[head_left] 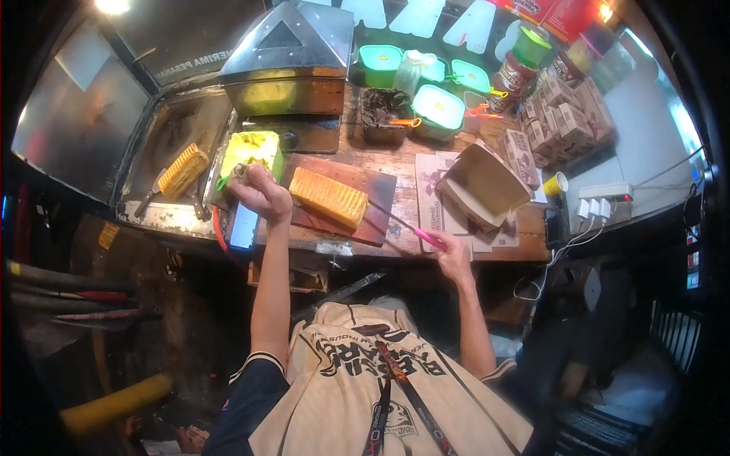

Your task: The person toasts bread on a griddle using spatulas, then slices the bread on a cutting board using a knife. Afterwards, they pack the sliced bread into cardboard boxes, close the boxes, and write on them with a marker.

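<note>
A block of toasted, ridged bread [328, 199] lies on a wooden board [378, 182] at the front of the counter. My right hand [455, 260] is closed around the pink handle of a long, thin-bladed knife [403, 223]; its blade reaches to the right end of the bread. My left hand [262, 194] is raised at the bread's left end, in front of a tub of yellow spread [255, 144]. Its fingers are curled together, and what they hold, if anything, I cannot make out. A green handle [221, 183] shows beside the tub.
Another toasted bread block [182, 172] sits on the griddle [156, 137] at left. An open cardboard box [487, 186] stands at right on flat cartons. Behind are a dark-filled container [385, 114], green-lidded tubs [439, 106] and stacked small boxes [559, 121]. A power strip [604, 193] lies far right.
</note>
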{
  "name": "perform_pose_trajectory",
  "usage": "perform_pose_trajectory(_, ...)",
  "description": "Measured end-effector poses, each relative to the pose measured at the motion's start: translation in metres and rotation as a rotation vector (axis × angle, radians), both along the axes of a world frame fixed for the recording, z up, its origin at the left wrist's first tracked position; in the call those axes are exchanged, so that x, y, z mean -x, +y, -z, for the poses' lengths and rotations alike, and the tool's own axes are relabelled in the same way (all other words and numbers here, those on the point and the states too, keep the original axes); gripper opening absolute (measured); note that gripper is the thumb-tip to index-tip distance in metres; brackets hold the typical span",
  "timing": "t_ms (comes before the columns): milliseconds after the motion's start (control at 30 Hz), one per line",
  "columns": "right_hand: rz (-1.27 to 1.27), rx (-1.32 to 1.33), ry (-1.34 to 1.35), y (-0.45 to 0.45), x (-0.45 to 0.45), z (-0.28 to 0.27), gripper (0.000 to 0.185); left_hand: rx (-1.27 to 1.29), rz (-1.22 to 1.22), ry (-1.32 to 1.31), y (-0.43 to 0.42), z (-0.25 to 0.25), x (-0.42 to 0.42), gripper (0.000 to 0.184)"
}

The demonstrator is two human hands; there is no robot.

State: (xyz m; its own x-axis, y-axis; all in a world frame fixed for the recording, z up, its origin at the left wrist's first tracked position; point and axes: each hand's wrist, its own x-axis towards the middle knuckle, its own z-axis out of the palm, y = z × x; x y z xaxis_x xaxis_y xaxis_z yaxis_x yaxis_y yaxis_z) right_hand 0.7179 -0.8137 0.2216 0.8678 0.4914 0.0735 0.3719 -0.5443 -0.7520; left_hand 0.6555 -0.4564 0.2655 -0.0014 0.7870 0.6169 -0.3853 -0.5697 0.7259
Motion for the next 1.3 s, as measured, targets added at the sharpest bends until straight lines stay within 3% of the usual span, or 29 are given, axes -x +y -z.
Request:
perform_pose_trajectory(167, 0.058, 0.058, 0.025, -0.004, 0.020, -0.003, 0.042, 0.002, 0.034, -0.025, -0.006, -0.005, -0.002, 0.020)
perform_pose_trajectory(300, 0.096, 0.031, -0.033, -0.006, 0.030, 0.002, 0.041, -0.144, 0.050, -0.084, -0.019, -0.019, 0.016, 0.016)
perform_pose_trajectory(400, 0.086, 0.058, -0.026, -0.006, 0.050, -0.003, 0.040, 0.070, 0.222, -0.179, -0.047, -0.017, 0.040, 0.013)
perform_pose_trajectory(467, 0.040, 0.040, 0.077, -0.004, 0.061, -0.013, 0.040, 0.127, 0.313, -0.156, -0.067, -0.008, 0.046, 0.013)
perform_pose_trajectory(600, 0.132, -0.053, 0.036, -0.007, 0.060, 0.001, 0.041, 0.154, 0.499, -0.138, -0.083, 0.001, 0.037, 0.024)
perform_pose_trajectory(667, 0.049, -0.028, 0.035, -0.005, 0.059, -0.005, 0.041, 0.196, 0.519, -0.188, -0.085, 0.008, 0.028, 0.026)
perform_pose_trajectory(1100, 0.082, -0.037, 0.084, -0.008, 0.056, -0.009, 0.042, 0.072, 0.794, -0.302, -0.087, 0.019, 0.036, 0.028)
perform_pose_trajectory(1200, 0.094, -0.043, 0.121, -0.012, 0.054, -0.005, 0.044, -0.010, 0.732, -0.241, -0.092, 0.022, 0.035, 0.024)
perform_pose_trajectory(1233, 0.114, -0.034, 0.138, -0.013, 0.054, -0.004, 0.044, -0.045, 0.707, -0.201, -0.095, 0.021, 0.034, 0.034)
perform_pose_trajectory(1300, 0.066, -0.083, 0.130, -0.012, 0.055, -0.003, 0.044, -0.065, 0.692, -0.205, -0.099, 0.018, 0.032, 0.033)
